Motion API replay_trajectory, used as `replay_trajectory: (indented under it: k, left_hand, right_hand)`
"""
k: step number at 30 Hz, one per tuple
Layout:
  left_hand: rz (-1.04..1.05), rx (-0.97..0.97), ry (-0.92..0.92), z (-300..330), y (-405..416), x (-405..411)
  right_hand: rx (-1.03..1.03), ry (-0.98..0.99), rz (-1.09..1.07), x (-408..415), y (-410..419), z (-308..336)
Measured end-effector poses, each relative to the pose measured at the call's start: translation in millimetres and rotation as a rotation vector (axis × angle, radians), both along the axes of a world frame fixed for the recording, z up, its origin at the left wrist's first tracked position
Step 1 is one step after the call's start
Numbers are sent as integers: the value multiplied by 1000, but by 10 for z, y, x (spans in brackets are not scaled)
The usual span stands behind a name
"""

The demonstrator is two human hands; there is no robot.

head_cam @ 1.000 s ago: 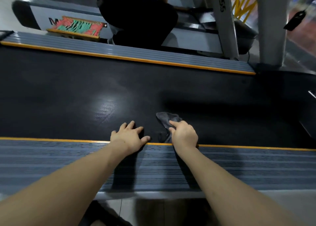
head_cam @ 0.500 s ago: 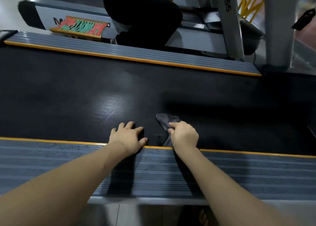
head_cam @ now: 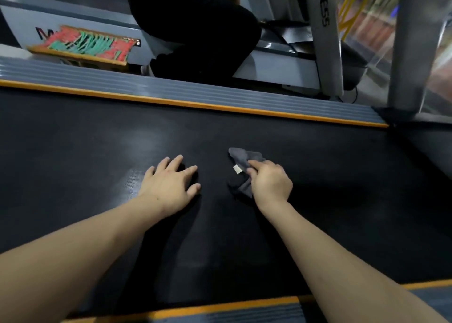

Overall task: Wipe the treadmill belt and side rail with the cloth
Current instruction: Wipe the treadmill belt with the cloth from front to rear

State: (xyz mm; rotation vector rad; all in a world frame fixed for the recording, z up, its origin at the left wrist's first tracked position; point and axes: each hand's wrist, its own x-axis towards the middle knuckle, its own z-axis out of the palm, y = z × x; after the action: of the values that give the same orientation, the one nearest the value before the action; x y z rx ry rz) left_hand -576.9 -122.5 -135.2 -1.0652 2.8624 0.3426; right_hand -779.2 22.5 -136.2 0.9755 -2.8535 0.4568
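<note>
The black treadmill belt (head_cam: pixel 318 171) spans the view. A grey ribbed side rail (head_cam: pixel 195 95) with an orange edge runs along its far side, and the near rail (head_cam: pixel 244 313) shows at the bottom edge. My right hand (head_cam: pixel 270 184) grips a crumpled dark grey cloth (head_cam: pixel 241 161) with a small white label, pressed on the belt near its middle. To the left of it, my left hand (head_cam: pixel 171 183) rests flat on the belt with fingers spread.
A person in black (head_cam: pixel 195 29) crouches beyond the far rail by a neighbouring treadmill. A red and green patterned board (head_cam: pixel 88 45) lies at the back left. Grey uprights (head_cam: pixel 322 36) stand at the back right.
Both hands have moved forward from the near rail's edge out to the middle of the belt, the right one bringing the cloth along. The view has tilted closer over the belt.
</note>
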Motion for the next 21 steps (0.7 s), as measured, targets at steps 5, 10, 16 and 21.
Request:
replay_trajectory:
  k: [5, 10, 16, 21]
  left_hand:
    - [-10, -12, 1, -42, -473, -173]
    - [-26, -45, 8, -95, -899, -437]
    - [-59, -61, 8, -99, -1165, -749]
    - [-46, -6, 31, -59, -1358, -718]
  right_hand:
    - [-34, -14, -64, -424, -357, -97]
    - [-103, 53, -97, -816, -611, -116]
    - [-288, -77, -225, -1084, -1106, -116]
    - [-262, 26, -225, -816, -1561, -181]
